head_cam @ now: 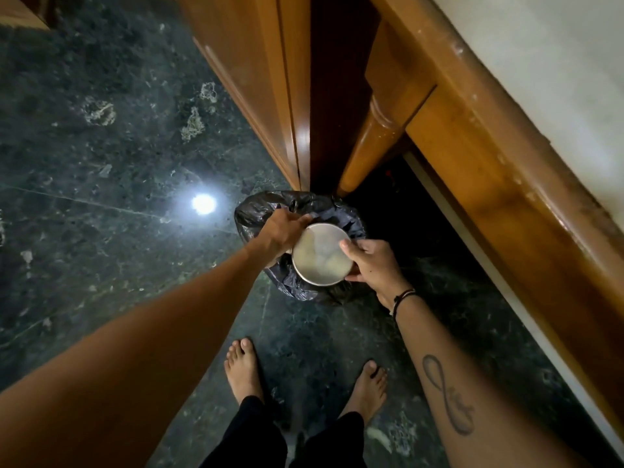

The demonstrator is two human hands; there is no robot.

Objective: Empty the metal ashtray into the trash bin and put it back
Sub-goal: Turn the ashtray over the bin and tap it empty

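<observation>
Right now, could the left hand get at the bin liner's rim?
Probably yes: the left hand is already at the black liner, beside the metal ashtray that the right hand holds over the bin.

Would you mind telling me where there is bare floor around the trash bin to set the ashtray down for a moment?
Bare dark stone floor lies open left of the trash bin, up to the wooden door. A smaller patch sits between bin and bare feet. It is crowded behind the bin at the furniture leg, and above it where both hands hold the metal ashtray.

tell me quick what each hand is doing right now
Left hand: closed on the far-left rim of the metal ashtray.
Right hand: closed on the ashtray's right rim, above the trash bin.
</observation>
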